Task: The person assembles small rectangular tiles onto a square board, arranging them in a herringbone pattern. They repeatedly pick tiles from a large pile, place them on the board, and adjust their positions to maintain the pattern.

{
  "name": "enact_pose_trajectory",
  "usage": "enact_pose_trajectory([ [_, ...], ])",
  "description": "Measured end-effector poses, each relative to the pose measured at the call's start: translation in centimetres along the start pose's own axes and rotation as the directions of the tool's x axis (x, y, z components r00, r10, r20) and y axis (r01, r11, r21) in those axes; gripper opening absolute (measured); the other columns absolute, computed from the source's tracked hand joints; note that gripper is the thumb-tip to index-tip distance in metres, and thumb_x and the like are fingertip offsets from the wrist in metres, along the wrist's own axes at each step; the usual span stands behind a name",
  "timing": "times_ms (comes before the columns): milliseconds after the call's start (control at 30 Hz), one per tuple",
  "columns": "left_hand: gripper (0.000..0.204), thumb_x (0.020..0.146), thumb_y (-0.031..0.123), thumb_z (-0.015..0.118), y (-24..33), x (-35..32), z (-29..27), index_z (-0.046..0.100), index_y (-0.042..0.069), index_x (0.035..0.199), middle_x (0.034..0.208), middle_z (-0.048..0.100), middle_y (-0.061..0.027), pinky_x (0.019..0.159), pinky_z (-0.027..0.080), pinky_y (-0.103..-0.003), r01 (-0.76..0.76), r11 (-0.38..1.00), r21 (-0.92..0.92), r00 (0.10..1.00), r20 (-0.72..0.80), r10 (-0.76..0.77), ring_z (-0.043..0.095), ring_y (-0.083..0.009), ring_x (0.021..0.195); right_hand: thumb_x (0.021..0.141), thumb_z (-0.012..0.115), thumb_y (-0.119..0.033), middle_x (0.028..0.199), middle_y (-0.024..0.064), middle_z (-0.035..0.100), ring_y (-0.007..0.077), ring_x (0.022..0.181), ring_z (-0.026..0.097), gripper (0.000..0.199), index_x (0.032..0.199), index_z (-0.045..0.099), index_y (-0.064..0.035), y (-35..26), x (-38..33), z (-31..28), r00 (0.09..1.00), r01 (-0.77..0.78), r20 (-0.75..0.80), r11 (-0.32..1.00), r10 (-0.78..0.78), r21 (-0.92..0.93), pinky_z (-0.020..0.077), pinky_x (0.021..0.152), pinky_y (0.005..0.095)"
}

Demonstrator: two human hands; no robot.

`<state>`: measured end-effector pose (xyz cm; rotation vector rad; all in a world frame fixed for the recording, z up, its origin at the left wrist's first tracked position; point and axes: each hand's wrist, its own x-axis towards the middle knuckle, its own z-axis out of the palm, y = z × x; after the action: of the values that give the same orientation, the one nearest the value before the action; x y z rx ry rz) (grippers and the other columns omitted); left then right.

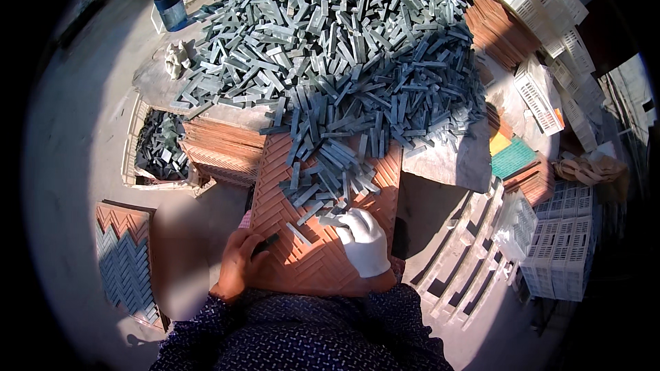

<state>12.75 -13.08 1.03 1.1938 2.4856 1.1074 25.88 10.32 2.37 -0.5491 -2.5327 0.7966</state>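
A terracotta-coloured tray (313,273) with herringbone slots lies in front of me, its far half under loose grey stone strips (330,172). My left hand (238,261), bare, is at the tray's left edge, with its thumb and fingers closed on a dark stone strip (267,242). Over the tray's right side, my right hand (364,244) wears a white glove. Its fingertips pinch the end of a grey stone strip (331,220). One pale strip (299,233) lies on the slots between the two hands. Part of each hand's grip is hidden.
A large heap of stone strips (323,41) covers the table beyond the tray. At left are a crate of dark pieces (130,165), stacked trays (220,148) and a filled tray (127,268). A wooden pallet (457,261) and white crates (557,254) stand right.
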Motion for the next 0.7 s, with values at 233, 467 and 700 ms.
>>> enact_pose_trajectory([
  [233,0.032,0.066,0.003,0.071,0.9,-0.1,0.3,0.060,0.003,0.096,0.094,0.058,-0.0132,0.078,0.047,-0.040,0.011,1.000,-0.013,1.000,-0.023,-0.012,0.056,-0.0340,0.091,0.078,0.063,-0.012,0.085,0.0137,0.059,0.0364,0.077,0.058,0.017,0.092,0.055,-0.0059,-1.9,-4.3,-3.1,0.945,-0.285,0.180,0.957,0.273,0.046,0.0485,0.066,0.0427],
  [467,0.029,0.068,0.000,0.068,2.1,-0.1,-0.1,0.058,0.003,0.095,0.094,0.059,-0.0136,0.076,0.047,-0.041,-0.068,0.994,-0.081,0.986,0.144,0.079,0.056,-0.0343,0.091,0.075,0.068,-0.010,0.086,0.0113,0.057,0.0249,0.066,0.058,0.022,0.092,0.056,-0.0027,-0.5,-8.0,-3.4,0.936,-0.319,0.136,0.946,0.324,-0.054,0.0474,0.060,0.0339],
  [700,0.033,0.069,0.002,0.069,1.7,-0.8,-0.1,0.059,0.003,0.100,0.097,0.059,-0.0140,0.077,0.047,-0.042,-0.051,0.998,-0.025,0.993,0.110,0.053,0.056,-0.0352,0.091,0.073,0.072,-0.014,0.095,0.0122,0.057,0.0248,0.073,0.058,0.031,0.098,0.057,-0.0026,-0.5,-7.8,-4.4,0.930,-0.332,0.157,0.943,0.331,-0.019,0.0483,0.065,0.0334],
])
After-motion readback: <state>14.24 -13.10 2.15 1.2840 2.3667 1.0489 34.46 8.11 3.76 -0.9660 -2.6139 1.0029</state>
